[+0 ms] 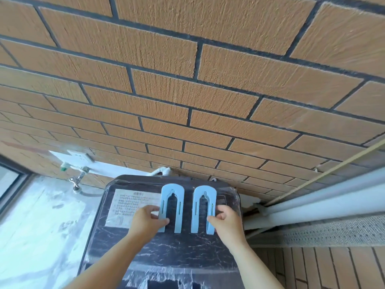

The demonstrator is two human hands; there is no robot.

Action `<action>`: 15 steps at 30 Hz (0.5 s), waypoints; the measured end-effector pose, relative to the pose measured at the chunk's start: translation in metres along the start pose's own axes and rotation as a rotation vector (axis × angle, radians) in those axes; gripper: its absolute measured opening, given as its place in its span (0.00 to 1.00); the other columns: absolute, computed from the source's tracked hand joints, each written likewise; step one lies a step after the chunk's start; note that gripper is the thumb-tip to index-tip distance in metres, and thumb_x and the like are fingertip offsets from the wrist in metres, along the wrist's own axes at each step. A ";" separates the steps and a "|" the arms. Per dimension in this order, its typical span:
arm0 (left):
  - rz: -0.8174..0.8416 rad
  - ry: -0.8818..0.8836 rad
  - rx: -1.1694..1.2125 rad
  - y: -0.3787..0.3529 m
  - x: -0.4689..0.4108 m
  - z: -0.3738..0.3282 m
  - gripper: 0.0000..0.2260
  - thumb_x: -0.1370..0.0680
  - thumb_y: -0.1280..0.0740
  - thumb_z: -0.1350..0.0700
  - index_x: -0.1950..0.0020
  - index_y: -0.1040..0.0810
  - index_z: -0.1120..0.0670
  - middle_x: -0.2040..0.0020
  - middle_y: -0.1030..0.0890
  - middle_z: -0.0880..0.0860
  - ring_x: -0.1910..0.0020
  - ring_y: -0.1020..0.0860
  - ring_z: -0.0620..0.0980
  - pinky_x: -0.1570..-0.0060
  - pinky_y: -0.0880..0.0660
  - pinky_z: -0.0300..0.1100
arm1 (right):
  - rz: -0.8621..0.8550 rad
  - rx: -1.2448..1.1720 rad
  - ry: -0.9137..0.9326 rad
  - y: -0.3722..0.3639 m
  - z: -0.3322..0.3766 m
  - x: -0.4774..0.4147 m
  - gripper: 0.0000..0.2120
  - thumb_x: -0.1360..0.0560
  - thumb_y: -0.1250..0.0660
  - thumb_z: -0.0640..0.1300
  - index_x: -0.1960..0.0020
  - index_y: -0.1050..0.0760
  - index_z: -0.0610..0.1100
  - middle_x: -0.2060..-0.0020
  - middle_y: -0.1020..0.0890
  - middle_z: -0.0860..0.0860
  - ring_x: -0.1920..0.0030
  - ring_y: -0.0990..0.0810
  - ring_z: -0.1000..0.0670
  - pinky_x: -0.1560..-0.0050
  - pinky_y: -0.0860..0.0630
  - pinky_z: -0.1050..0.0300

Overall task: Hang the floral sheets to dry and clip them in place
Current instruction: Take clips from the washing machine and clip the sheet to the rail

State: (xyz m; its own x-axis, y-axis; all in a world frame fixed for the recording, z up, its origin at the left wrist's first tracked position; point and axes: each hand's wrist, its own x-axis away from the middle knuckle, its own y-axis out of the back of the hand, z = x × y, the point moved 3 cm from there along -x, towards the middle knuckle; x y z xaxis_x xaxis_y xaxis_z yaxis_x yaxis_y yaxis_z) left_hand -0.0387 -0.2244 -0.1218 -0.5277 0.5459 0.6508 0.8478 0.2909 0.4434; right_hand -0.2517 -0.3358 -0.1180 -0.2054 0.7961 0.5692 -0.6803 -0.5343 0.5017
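Left hand (145,221): thumb and curled fingers pinch the outer leg of a pale blue U-shaped clip (179,207), low on the leg.
Right hand (226,223): same pinch on the outer leg of a second clip (196,209).
Clips: side by side, just apart, arches pointing away from the person, open ends near the wrists.
Beneath: dark marbled machine lid (166,251) with a white label (123,207); whether the clips touch it cannot be told.
Behind: brick wall (187,90), tap (78,180), socket (78,157).
Right: white pipes (312,201).
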 end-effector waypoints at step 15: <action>-0.115 -0.148 -0.152 0.033 0.055 0.043 0.29 0.31 0.24 0.45 0.35 0.27 0.55 0.42 0.22 0.51 0.51 0.23 0.47 0.57 0.28 0.38 | -0.047 0.011 0.033 -0.001 -0.030 0.058 0.24 0.29 0.28 0.54 0.37 0.27 0.46 0.46 0.20 0.51 0.47 0.20 0.53 0.46 0.24 0.58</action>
State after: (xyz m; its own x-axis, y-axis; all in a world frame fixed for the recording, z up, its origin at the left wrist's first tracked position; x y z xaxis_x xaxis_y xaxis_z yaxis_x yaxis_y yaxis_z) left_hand -0.0372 -0.1511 -0.0977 -0.5972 0.6288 0.4980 0.7591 0.2423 0.6042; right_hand -0.2840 -0.2804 -0.1047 -0.1971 0.8293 0.5229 -0.6817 -0.4993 0.5348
